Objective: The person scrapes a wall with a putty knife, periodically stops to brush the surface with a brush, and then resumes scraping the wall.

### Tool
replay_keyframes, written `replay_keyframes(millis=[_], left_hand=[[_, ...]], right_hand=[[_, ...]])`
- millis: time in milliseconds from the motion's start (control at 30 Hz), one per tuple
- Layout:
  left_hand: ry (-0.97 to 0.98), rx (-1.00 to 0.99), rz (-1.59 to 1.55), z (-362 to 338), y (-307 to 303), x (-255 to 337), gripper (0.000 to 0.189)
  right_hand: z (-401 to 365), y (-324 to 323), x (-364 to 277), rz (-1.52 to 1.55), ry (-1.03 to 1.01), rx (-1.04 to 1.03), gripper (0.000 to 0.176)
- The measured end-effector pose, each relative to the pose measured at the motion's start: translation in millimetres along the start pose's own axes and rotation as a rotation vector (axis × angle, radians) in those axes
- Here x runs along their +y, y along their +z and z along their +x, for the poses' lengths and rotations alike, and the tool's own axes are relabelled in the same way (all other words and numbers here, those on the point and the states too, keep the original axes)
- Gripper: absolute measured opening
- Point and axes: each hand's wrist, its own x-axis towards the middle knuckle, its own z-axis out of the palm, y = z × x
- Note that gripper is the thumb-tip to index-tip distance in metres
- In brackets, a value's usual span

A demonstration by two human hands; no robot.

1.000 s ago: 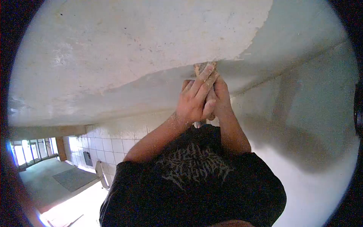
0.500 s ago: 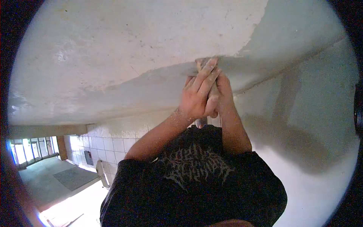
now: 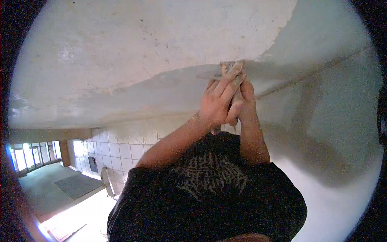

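Both hands are together on a narrow flat tool (image 3: 226,67), which looks like a scraper, its wide end against a pale, patchy plastered surface (image 3: 169,44). My left hand (image 3: 219,99) lies over the tool, its dusty fingers pressed together and reaching towards the wide end. Partly hidden behind it, my right hand (image 3: 248,90) is closed round the same tool. The handle's end (image 3: 216,130) sticks out below the hands. A smoother grey band (image 3: 177,80) borders the rougher pale area beside the tool.
White wall tiles (image 3: 125,151) stand beyond my left arm. At the far left are a barred window (image 3: 36,157) and a grey floor with a darker rectangle (image 3: 78,185). A ridge or corner line (image 3: 306,74) crosses the right side, with a shadow below.
Both hands and the tool have shifted slightly to the right in view, along the edge of the grey band. Their hold looks the same.
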Motion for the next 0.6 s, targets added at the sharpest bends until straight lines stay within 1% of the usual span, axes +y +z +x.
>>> replay_keyframes(millis=[33, 67, 133, 167, 233, 267, 300, 333, 367, 400, 433, 467, 533, 600], left_hand=[[-0.023, -0.010, -0.009, -2, 0, 0, 0.055], [-0.020, -0.024, -0.023, -1, 0, -2, 0.055], [0.006, -0.031, -0.030, 5, 0, -4, 0.056], [-0.015, -0.041, -0.032, 2, 3, -4, 0.055], [-0.034, -0.047, -0.034, 13, 1, -7, 0.055], [0.018, -0.028, 0.000, 19, 0, -9, 0.056], [0.062, -0.014, 0.032, 20, 0, -7, 0.056], [0.055, -0.019, 0.029, 15, 1, -5, 0.056], [0.021, -0.045, -0.002, 14, 2, -5, 0.056], [-0.007, -0.069, -0.031, 16, 1, -5, 0.057], [0.012, -0.068, -0.026, 22, 1, -8, 0.057], [0.028, -0.048, -0.026, 25, 2, -9, 0.058], [-0.001, -0.043, -0.041, 18, 4, 0, 0.058], [0.022, -0.097, 0.023, 28, 0, 1, 0.060]], right_hand=[[-3, -3, 1, -0.064, -0.037, -0.086, 0.036], [-8, -5, 6, -0.063, -0.011, -0.084, 0.036], [-2, -7, 12, -0.020, 0.136, 0.000, 0.034], [2, -7, 17, -0.018, 0.119, 0.001, 0.034], [6, -4, 20, -0.066, -0.074, 0.078, 0.030], [5, -9, 17, -0.070, -0.058, 0.079, 0.030], [7, -10, 5, -0.103, 0.038, 0.035, 0.031], [10, -11, -2, -0.133, 0.118, -0.007, 0.032], [10, -8, -1, -0.132, 0.107, -0.004, 0.032], [7, -3, 2, -0.057, 0.044, 0.060, 0.033], [9, -1, 5, 0.021, -0.018, 0.124, 0.033], [15, -7, 8, 0.022, -0.028, 0.127, 0.033], [15, -21, 12, -0.169, -0.004, -0.001, 0.036], [11, -16, 0, -0.207, 0.029, 0.031, 0.036]])
